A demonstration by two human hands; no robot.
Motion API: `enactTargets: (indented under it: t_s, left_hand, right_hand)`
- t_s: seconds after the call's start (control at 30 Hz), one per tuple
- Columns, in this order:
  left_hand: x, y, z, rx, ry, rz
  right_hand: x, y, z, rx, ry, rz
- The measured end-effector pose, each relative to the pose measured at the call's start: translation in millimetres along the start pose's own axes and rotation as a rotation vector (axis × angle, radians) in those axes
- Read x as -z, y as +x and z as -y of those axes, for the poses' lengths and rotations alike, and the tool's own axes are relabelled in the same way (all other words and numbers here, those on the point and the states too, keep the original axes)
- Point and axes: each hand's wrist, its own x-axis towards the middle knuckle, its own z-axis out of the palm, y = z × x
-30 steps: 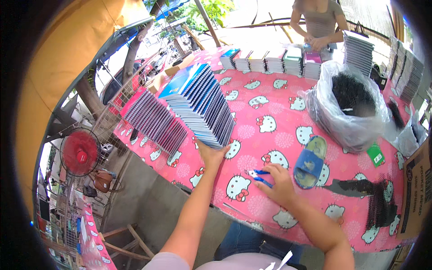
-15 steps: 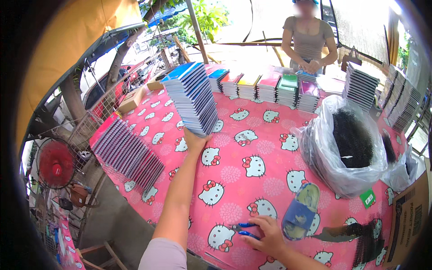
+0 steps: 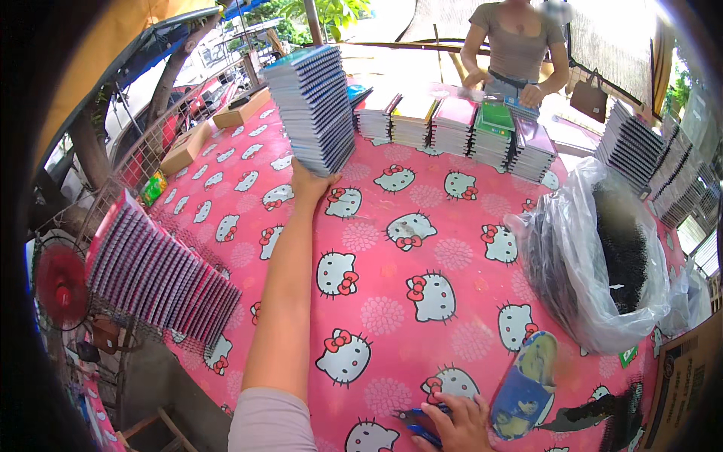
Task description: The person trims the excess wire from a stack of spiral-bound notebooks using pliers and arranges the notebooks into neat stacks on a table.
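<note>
- at far left, a red fan (image 3: 62,294) stood beyond the edge of a table (image 3: 392,286) covered in pink, printed with white cat faces.
- a stack of pink-topped spiral notebooks (image 3: 162,271) sat near the table's left edge, its coils facing the worker.
- behind it, a small green-and-yellow packet (image 3: 154,188) lay close to a brown carton (image 3: 186,148).
- left of center, a tall stack of spiral notebooks (image 3: 312,113), teal on top, rose from the table with the worker's left hand (image 3: 310,184) against its base; the thumb was spread along the bottom, but the fingers were partly hidden, and whether they gripped could not be told.
- along the far side ran a row of shorter notebook stacks (image 3: 413,132) topped in several colors.
- at the near edge, blue-handled pliers (image 3: 423,431) were grasped in the worker's right hand (image 3: 457,424), low over the table.
- just right of that hand lay a blue slipper (image 3: 522,392).
- across the table, a second person (image 3: 520,49) stood with hands near the notebooks.
- at right, a clear plastic bag (image 3: 561,264) held a black mass, in front of dark-coiled stacks (image 3: 631,143).
</note>
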Motion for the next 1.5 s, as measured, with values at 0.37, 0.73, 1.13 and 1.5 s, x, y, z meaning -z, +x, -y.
enactTargets:
  t_s: [0.37, 0.73, 1.13, 1.5]
  left_hand:
    - [-27.8, 28.1, -24.1, 0.172, 0.158, 0.168]
    - [-8.8, -37.6, -57.2, 0.003, 0.329, 0.431]
    - [353.3, -358.8, -54.2, -0.359, 0.441, 0.869]
    - [408.7, -226.7, 102.8, 0.258, 0.441, 0.357]
  right_hand:
    - [0.2, -4.4, -7.0, -0.006, 0.001, 0.013]
    - [-4.3, 5.2, -4.0, 0.025, -0.034, -0.052]
    - [-7.1, -2.2, 24.7, 0.059, -0.400, -0.007]
    - [-176.1, 254.4, 98.4, 0.372, 0.118, -0.038]
